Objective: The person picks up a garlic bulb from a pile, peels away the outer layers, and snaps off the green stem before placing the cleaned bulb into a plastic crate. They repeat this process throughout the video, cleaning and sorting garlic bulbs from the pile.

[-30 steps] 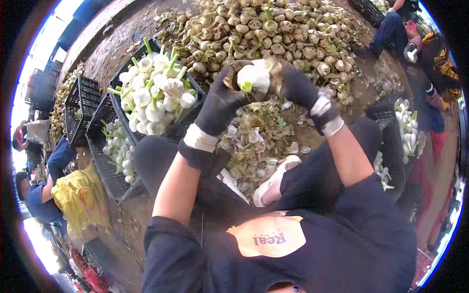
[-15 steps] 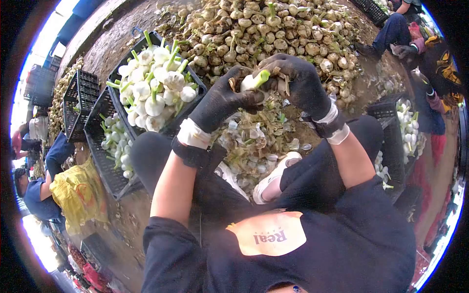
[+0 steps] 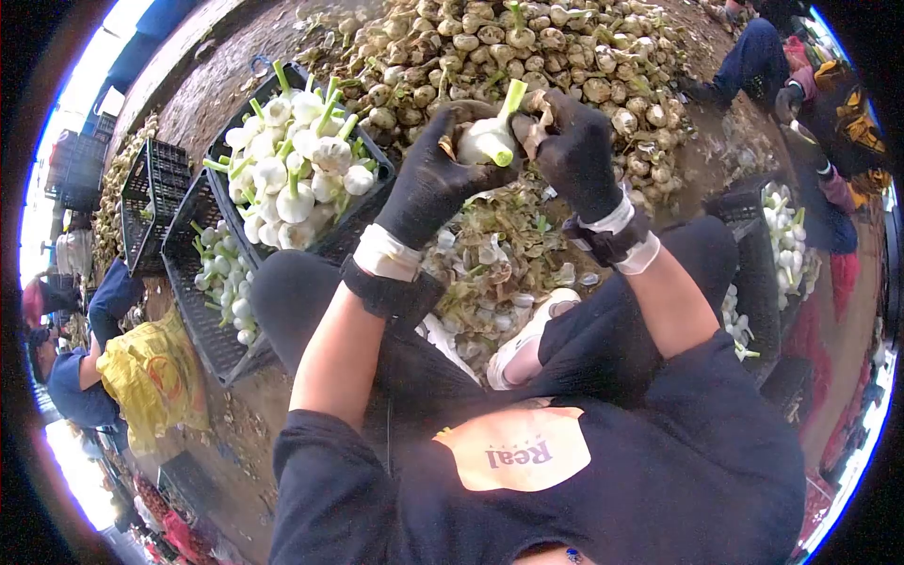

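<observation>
My left hand, in a dark glove, is wrapped round a white garlic bulb. Two cut green stem ends show there, one pointing up and away, the other towards me. Close at the bulb's right side, my gloved right hand has its fingers curled in on brown, papery garlic skin. Beneath both hands lies a litter of peeled skins on the ground between my legs. Just beyond them rises a big heap of unpeeled garlic.
A black crate of cleaned white garlic stands at my left, partly over another crate holding more. Another crate with garlic is at my right. People sit at both sides; a yellow bag is by the left one.
The bulb has turned in my left hand and more of its white side shows. My right hand has shifted slightly right and down, with loose skin at its fingers.
</observation>
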Action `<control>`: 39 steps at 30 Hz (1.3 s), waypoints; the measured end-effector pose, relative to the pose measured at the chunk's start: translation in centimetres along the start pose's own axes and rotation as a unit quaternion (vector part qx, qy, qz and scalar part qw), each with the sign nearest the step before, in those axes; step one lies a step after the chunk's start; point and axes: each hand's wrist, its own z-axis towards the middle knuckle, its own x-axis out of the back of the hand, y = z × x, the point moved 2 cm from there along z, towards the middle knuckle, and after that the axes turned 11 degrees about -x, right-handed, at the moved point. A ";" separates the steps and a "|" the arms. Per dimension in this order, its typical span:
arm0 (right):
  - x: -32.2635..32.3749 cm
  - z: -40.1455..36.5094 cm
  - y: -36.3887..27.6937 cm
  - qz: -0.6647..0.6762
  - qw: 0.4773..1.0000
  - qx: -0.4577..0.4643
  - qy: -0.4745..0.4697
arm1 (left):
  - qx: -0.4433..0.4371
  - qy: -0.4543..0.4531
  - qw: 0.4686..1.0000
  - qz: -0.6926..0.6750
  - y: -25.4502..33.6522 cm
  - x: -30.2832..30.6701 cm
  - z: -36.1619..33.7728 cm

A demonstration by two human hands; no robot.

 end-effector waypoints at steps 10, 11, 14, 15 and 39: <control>-0.8 1.3 5.4 -0.142 0.987 -0.065 -0.037 | -0.032 -0.047 0.998 0.011 1.3 0.2 -0.7; -1.3 0.7 5.6 -0.116 0.992 -0.001 -0.050 | -0.016 -0.023 1.000 -0.012 1.4 0.4 -0.8; -0.7 0.7 2.6 0.006 0.997 0.035 -0.074 | 0.025 0.013 0.998 -0.057 0.8 1.5 -0.4; -0.6 0.8 2.2 0.098 0.992 0.006 -0.084 | 0.048 0.033 0.996 -0.063 1.1 1.6 -0.5; -1.4 1.3 0.3 -0.042 0.993 0.070 0.089 | -0.047 0.087 0.994 0.053 -0.6 0.7 0.5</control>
